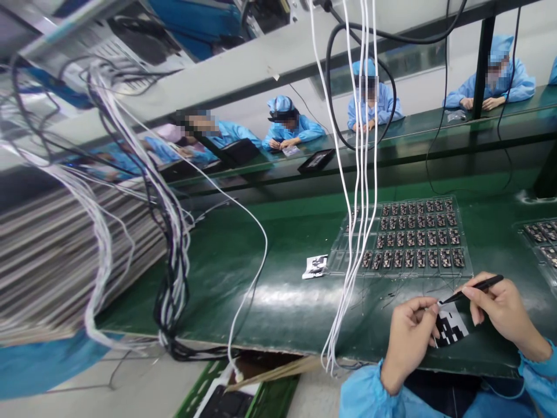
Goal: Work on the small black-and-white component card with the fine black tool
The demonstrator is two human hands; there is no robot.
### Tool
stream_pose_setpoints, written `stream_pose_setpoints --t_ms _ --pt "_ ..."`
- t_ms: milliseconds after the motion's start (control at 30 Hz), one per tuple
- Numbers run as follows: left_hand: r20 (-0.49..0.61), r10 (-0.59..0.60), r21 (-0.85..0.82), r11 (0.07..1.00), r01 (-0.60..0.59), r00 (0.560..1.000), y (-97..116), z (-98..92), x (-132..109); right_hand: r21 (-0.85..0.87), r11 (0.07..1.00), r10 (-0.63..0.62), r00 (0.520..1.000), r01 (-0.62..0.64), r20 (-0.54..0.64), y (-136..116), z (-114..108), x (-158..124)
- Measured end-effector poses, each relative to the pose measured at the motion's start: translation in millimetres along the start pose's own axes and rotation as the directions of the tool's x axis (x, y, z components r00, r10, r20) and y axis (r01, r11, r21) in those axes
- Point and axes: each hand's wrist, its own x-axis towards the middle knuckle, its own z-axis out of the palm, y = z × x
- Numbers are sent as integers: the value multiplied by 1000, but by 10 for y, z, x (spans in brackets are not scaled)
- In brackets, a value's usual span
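Observation:
My left hand (409, 338) is closed, its thumb and fingers pinching the edge of a white sheet with black rectangular pieces (453, 326), perhaps stickers. In my right hand (507, 306) is a pair of black tweezers (484, 284), slanting down to the left. Their tips meet the top edge of the sheet beside my left fingertips; whether something tiny sits between them I cannot tell. Just beyond my hands, a clear plastic tray (337, 255) holds rows of small circuit boards (420, 238).
White cables (359, 174) hang in front of the tray's left part. A crumpled black-and-white sheet (315, 266) lies left of it. Another tray of boards (546, 238) stands at the right edge. Bundled cables (172, 278) hang at left. Several people in blue work across the bench.

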Motion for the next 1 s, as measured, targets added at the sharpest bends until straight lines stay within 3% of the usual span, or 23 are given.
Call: stream_pose_setpoints --t_ms 333,833,1000 --pt "12 63 115 991 -64 998 12 -1 -10 -2 1000 24 999 -24 33 -20 -4 5" --pt "54 12 46 999 -14 998 27 1 2 -10 999 31 999 -30 38 -24 -6 2" --pt "97 -16 -73 997 23 995 -50 -2 27 16 999 37 998 -38 41 3 -11 0"
